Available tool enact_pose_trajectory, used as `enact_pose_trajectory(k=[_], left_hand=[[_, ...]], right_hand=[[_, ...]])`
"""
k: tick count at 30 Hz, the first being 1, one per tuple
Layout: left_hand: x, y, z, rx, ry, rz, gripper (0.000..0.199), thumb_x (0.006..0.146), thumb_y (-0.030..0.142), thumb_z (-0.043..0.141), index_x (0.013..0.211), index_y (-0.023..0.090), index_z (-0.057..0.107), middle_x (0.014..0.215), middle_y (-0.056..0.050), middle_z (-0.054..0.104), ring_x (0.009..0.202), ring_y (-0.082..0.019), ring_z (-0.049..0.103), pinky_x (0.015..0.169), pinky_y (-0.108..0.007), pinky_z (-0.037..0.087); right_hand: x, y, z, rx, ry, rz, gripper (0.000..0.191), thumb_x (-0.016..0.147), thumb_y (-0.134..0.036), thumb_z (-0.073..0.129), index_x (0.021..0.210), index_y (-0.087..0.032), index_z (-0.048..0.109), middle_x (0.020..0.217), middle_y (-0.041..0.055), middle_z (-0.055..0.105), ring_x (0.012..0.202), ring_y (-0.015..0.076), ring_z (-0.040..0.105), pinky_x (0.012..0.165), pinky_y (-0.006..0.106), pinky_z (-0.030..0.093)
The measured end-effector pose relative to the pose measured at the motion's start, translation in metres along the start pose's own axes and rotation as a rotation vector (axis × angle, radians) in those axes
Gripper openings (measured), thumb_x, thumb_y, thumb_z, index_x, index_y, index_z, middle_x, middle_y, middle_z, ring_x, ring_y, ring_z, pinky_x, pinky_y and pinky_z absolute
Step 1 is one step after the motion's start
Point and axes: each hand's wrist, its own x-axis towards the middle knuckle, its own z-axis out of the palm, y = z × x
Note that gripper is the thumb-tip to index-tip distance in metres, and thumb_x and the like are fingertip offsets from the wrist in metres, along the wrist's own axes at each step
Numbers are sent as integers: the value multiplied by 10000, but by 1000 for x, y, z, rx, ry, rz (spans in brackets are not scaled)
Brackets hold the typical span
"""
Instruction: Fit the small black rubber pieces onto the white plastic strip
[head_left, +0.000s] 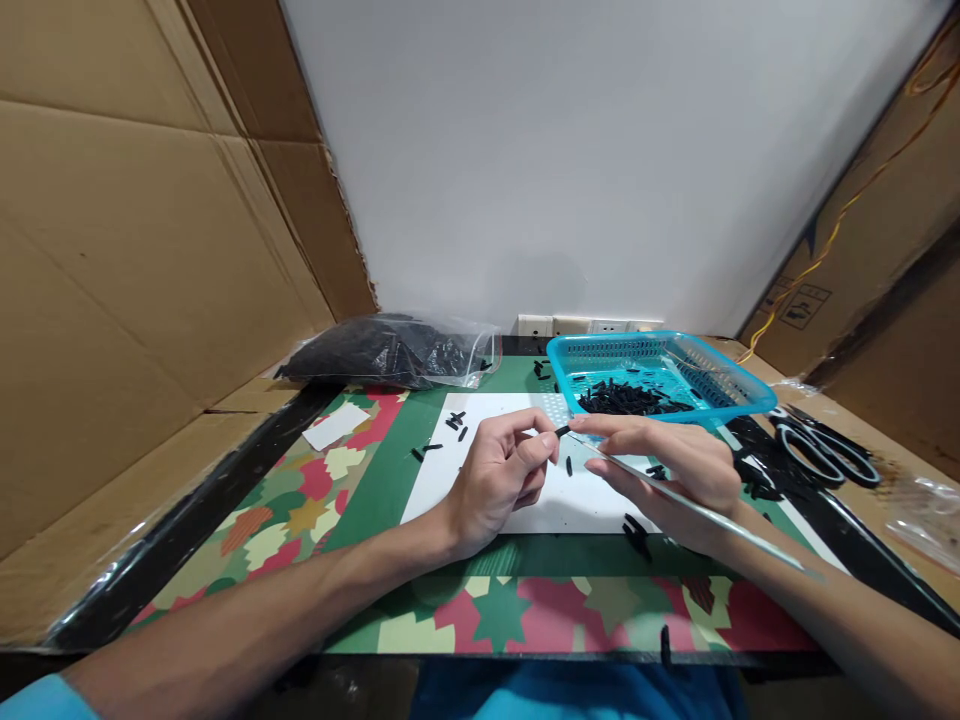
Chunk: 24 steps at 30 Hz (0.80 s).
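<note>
My left hand is closed in a pinch, with a small black tube-like piece between thumb and forefinger above a white sheet. Close beside it, my right hand is closed around a long, thin silvery tool. Its narrow tip points at the black piece, and its shaft runs back over the right wrist. Whether the tip touches the piece I cannot tell. A loose black piece lies on the sheet between my hands, and several more are scattered nearby.
A blue plastic basket at the back right holds a heap of black pieces. A clear bag of black material lies at the back left. Black-and-white scissors rest at right. Cardboard walls flank the table; sockets sit behind.
</note>
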Motion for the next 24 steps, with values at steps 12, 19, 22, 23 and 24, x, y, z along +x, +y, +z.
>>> enact_pose_trajectory(k=[12, 19, 22, 23, 24], left_hand=[[0, 1, 0, 82, -27, 19, 383, 994, 481, 716, 809, 172, 585, 515, 109, 375, 423, -36, 262, 415, -160, 228], [-1, 0, 0, 306, 2, 67, 356, 1032, 503, 652, 884, 197, 547, 577, 99, 400, 484, -61, 340, 469, -178, 259], [-1, 2, 2, 445, 34, 113, 376, 1050, 527, 605, 888, 191, 559, 599, 86, 412, 518, -75, 363, 488, -190, 282], [-1, 2, 2, 456, 37, 116, 381, 1055, 532, 592, 891, 189, 563, 599, 85, 413, 518, -76, 356, 487, -192, 282], [-1, 2, 2, 442, 35, 110, 385, 1061, 535, 582, 894, 189, 563, 595, 87, 409, 511, -73, 342, 483, -191, 276]], right_hand=[[2, 1, -2, -6, -17, -32, 125, 982, -128, 769, 934, -182, 666, 1047, 111, 854, 938, 184, 844, 840, 241, 681], [1, 4, 2, -103, -68, -125, 146, 992, -59, 689, 934, -184, 639, 1140, 168, 833, 1033, 249, 832, 834, 354, 720], [2, 5, 4, -188, -97, -199, 127, 1010, -81, 667, 935, -181, 642, 1168, 194, 829, 1069, 290, 828, 850, 392, 735], [2, 5, 4, -216, -96, -236, 108, 1015, -92, 666, 948, -175, 651, 1175, 203, 827, 1079, 301, 827, 861, 401, 737], [2, 6, 4, -243, -95, -275, 89, 1016, -97, 668, 963, -168, 660, 1186, 213, 823, 1095, 314, 822, 883, 413, 737]])
